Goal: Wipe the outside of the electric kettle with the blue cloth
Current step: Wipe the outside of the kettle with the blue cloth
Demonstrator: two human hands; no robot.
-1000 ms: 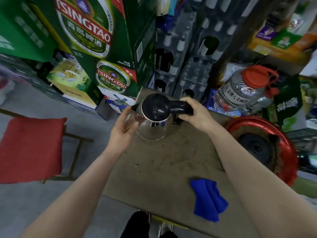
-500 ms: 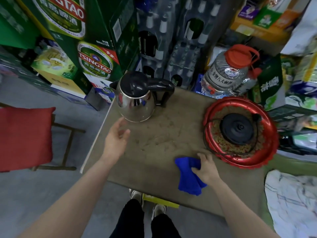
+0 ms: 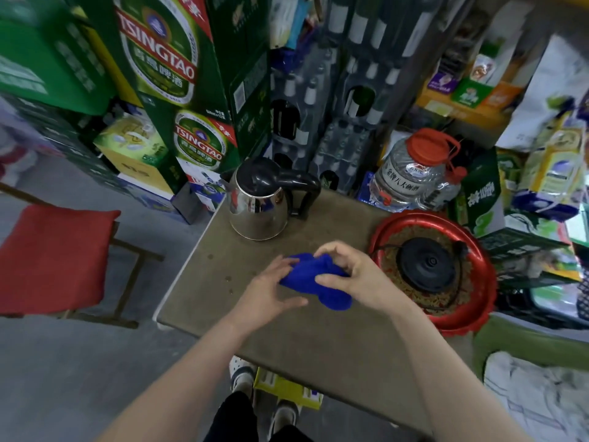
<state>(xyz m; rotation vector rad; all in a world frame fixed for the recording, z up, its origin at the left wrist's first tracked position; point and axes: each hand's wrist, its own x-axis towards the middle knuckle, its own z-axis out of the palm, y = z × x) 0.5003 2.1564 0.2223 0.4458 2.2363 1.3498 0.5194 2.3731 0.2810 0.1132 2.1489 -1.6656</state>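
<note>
Bunching the blue cloth (image 3: 302, 272) into a pad is advised before wiping; it is gripped by the right hand (image 3: 357, 275), touched by spread fingers of the left hand (image 3: 271, 291), near the electric kettle (image 3: 258, 212).

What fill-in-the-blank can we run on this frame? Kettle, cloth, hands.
1. The right hand grips the ____ cloth; the left hand touches it.
2. The kettle stands on the ____, with neither hand on it.
3. The kettle's base lies in the ____ tray.
Missing words: blue; table; red.
</note>
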